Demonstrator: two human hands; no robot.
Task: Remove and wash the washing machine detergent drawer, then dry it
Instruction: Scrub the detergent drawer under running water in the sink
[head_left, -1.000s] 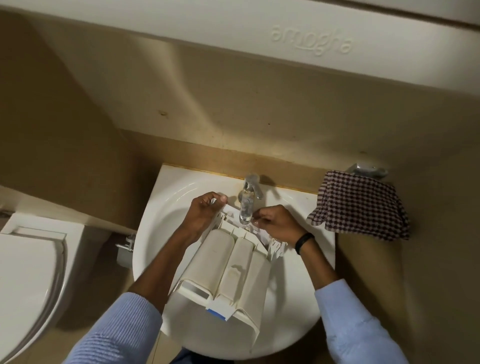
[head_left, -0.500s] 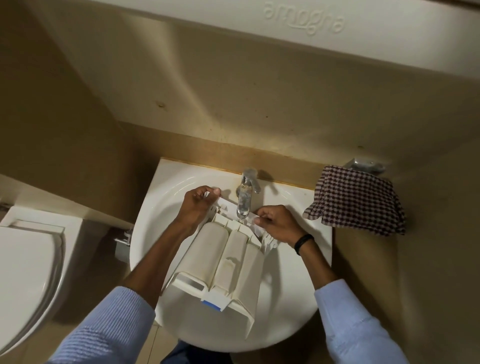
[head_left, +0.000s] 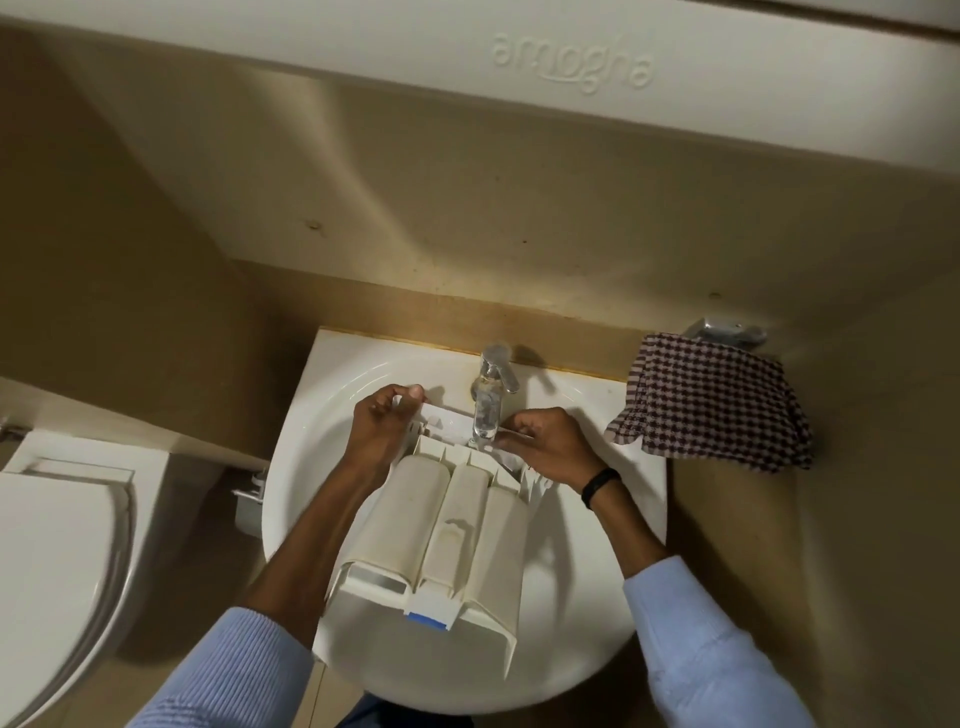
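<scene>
The cream detergent drawer (head_left: 457, 530) lies bottom side up across the white sink (head_left: 582, 613), its far end under the chrome tap (head_left: 493, 384). My left hand (head_left: 382, 423) grips the drawer's far left corner, fingers curled over its white edge. My right hand (head_left: 545, 444) holds the far right corner, fingers curled on the edge by the tap's spout. A blue tab shows at the drawer's near end. Water flow is hard to make out.
A brown-and-white checked cloth (head_left: 717, 410) hangs from a holder on the wall to the right of the sink. A white toilet (head_left: 57, 571) stands at the left. A white cabinet (head_left: 571, 67) overhangs above.
Both hands keep their hold on the drawer's far end. The drawer has barely shifted; the view has moved slightly.
</scene>
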